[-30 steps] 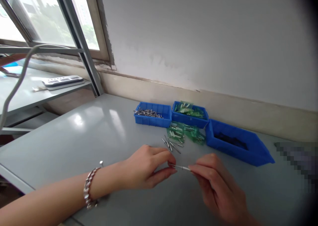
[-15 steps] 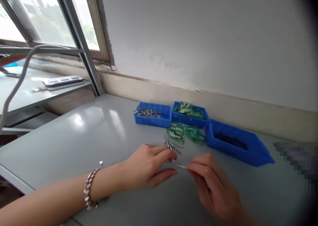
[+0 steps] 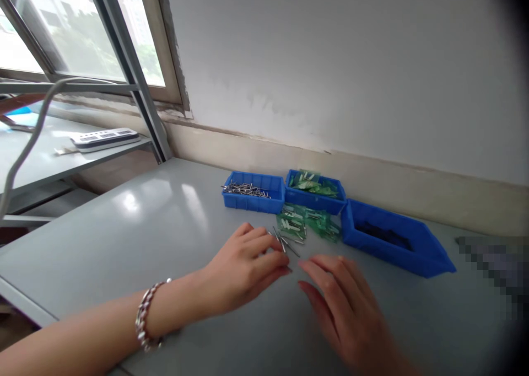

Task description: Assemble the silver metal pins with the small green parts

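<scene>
Both hands lie low on the grey counter (image 3: 136, 221) at lower centre, fingers loosely spread and holding nothing I can see. The left hand (image 3: 243, 266) reaches to the edge of a few loose metal pins (image 3: 283, 241); the right hand (image 3: 343, 304) sits just beside it, the two apart. Just above the pins lie small green packets (image 3: 306, 221). Behind them, along the wall, stand three blue bins: one with pins (image 3: 253, 191), one with green packets (image 3: 316, 189), a larger one (image 3: 392, 238) at right. A power strip (image 3: 104, 139) rests on the shelf at upper left.
</scene>
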Motion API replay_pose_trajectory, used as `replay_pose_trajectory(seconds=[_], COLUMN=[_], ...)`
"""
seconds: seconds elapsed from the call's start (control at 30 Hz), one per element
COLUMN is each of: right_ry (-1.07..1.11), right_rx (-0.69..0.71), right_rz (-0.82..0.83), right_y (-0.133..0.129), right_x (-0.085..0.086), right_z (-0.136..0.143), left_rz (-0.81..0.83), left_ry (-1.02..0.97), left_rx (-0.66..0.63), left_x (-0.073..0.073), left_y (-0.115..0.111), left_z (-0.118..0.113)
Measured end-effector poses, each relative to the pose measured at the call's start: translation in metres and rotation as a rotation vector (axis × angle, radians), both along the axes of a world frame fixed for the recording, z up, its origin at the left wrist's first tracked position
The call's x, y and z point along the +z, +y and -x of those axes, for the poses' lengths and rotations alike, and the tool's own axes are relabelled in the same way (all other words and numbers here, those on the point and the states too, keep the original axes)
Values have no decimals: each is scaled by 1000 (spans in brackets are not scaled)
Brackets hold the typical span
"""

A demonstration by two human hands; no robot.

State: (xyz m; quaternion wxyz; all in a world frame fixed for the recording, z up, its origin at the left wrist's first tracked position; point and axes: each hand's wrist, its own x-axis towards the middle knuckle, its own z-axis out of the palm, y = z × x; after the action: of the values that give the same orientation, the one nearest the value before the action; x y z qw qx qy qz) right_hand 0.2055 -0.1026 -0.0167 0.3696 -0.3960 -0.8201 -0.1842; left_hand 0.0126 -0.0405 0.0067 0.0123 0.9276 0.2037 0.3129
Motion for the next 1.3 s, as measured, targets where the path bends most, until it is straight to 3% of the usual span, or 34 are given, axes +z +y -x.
replay_pose_trajectory(seconds=[0.1,0.23,0.33,0.4,0.67,1.03,1.3], right_ry=[9,18,48,59,89,79,5], right_rx=[-5,4,-4,-2,-9,-4,-11], right_rz=[-14,-1,16,24,40,36,31], right_y=[2,2,2,3,5,5,5], right_x=[3,2,-1,-4,-8,-10,2], right_z=[-1,-1,-2,-2,-2,-3,-5], left_rz=[34,183,278,269,212,219,166], left_ry=[-132,-460,-576,-541,-342,-286,-356], left_rx=[66,444,524,547,532,533,618], left_x=[8,17,14,8,-2,-5,1], left_y=[28,70,92,100,113,119,114], left_z=[15,42,55,58,57,62,65])
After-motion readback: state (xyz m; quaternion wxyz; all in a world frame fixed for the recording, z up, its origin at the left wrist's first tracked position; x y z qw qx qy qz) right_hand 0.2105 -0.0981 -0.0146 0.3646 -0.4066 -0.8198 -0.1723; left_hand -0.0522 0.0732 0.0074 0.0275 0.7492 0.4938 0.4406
